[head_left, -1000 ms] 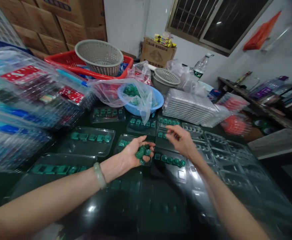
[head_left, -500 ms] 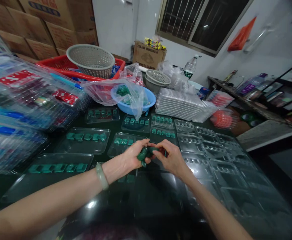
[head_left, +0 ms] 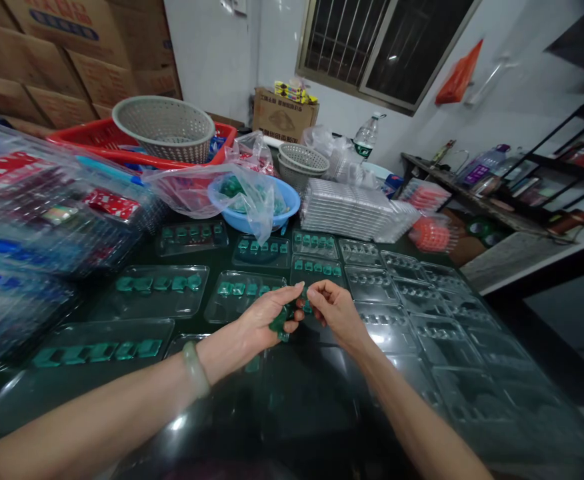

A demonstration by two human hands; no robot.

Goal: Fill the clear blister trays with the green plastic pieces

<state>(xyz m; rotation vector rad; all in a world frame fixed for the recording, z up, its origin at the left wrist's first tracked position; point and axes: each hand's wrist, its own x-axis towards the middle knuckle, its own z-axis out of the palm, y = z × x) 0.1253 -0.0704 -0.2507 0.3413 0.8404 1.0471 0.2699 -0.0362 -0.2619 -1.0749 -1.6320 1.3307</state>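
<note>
My left hand [head_left: 267, 310], with a pale bangle [head_left: 196, 370] at its wrist, is closed around several translucent green pieces [head_left: 279, 323]. Right beside it, the thumb and fingers of my right hand [head_left: 333, 308] pinch a small green piece [head_left: 307, 305]. Both hands hang over the dark table, fingertips almost touching. Under and around them lie clear plastic trays; one tray [head_left: 211, 308] behind my left hand carries a row of green pieces [head_left: 239, 289]. Another tray [head_left: 299, 280] beyond my fingers has a similar row. What lies beneath my hands is partly hidden.
A blue basin [head_left: 292, 203] holds green pieces under a plastic bag. Stacked clear trays [head_left: 345, 210] stand right of it. Filled packages [head_left: 47, 213] pile up at left. Clear trays without green pieces [head_left: 372, 285] cover the right side. A red basket [head_left: 89, 137] bears a grey colander [head_left: 165, 127].
The view has shifted, so the surroundings appear slightly farther left. My right hand still pinches close beside my left hand, and my left thumb now points up more.
</note>
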